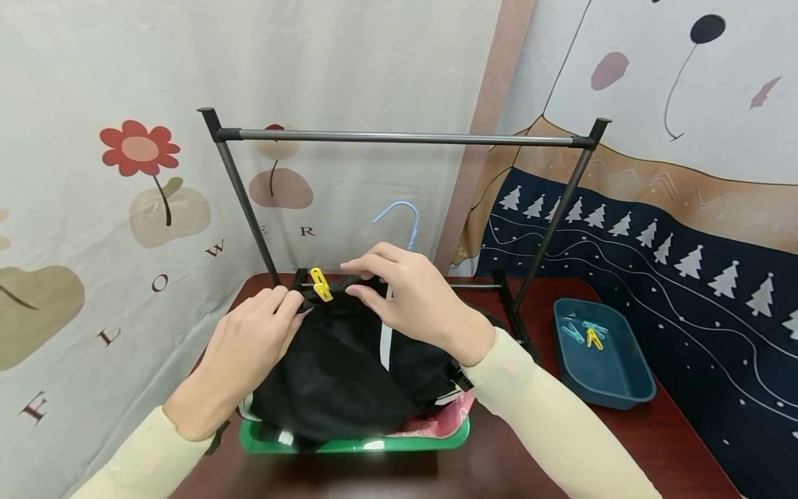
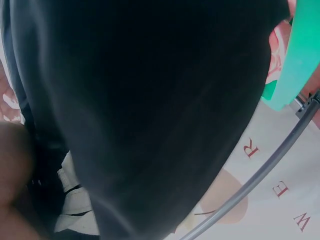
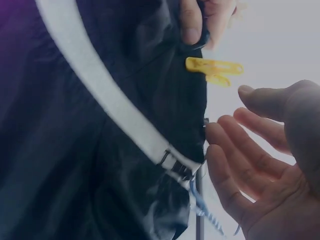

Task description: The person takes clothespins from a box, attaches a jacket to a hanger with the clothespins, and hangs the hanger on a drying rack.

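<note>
Pinching the upper edge of the black garment between thumb and fingers of the left hand, as confirmed in the right wrist view, just beside a yellow clothespin clipped on that same edge. Holding nothing in the right hand: found thumb and fingers parted, loosely bent, near the clothespin (cannot tell whether any fingertip touches the cloth). Next outward, noted a white strip running down over the garment, and a light blue hanger with hook upright above the right hand. Located the garment heaped over the green basket, partly covering pink cloth. Behind, saw a dark metal rack with a bar across the top. Farther right, recorded a blue tray on the red-brown table, containing blue clothespins and a second yellow one.
</note>
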